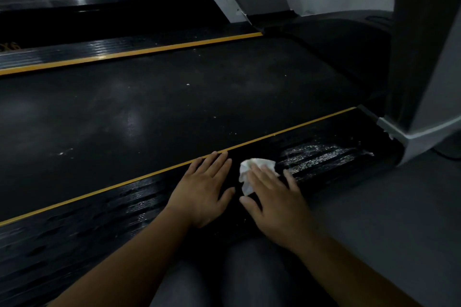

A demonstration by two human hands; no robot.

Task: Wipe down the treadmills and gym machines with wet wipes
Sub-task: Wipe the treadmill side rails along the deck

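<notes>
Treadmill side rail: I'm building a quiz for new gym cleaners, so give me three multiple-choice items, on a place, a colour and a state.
1. Where is the wet wipe? A on a console; B on the side rail; C in a bucket.
2. What colour is the stripe along the rail? A yellow; B red; C blue.
3. How is the left hand? A clenched; B flat, fingers straight; C gripping a bottle.
B: the right hand presses it onto the ribbed rail. A: the line is plainly yellow. B: its palm lies flat on the rail.
</notes>
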